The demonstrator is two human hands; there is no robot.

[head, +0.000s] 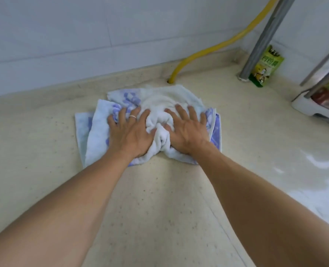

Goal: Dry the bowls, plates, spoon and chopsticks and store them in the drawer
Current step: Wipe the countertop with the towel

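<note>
A white towel with blue-purple patches (96, 135) lies bunched on the beige countertop (159, 209), near the back wall. Both hands press down on it side by side. My left hand (130, 132), with a ring on one finger, lies on the towel's left half. My right hand (186, 130) lies on its right half. The thumbs pinch a raised fold of white cloth (160, 137) between them. Just beyond the fingertips the cloth swells into a rounded mound (157, 105); whatever is under it is hidden. No bowls, plates, spoon, chopsticks or drawer are in view.
A yellow hose (213, 48) enters a hole in the counter right behind the towel. A grey metal leg (260, 43) and a green packet (265, 68) stand at the back right corner. A white rack base (310, 108) is at the right edge. Wet sheen (321, 162) covers the counter's right side.
</note>
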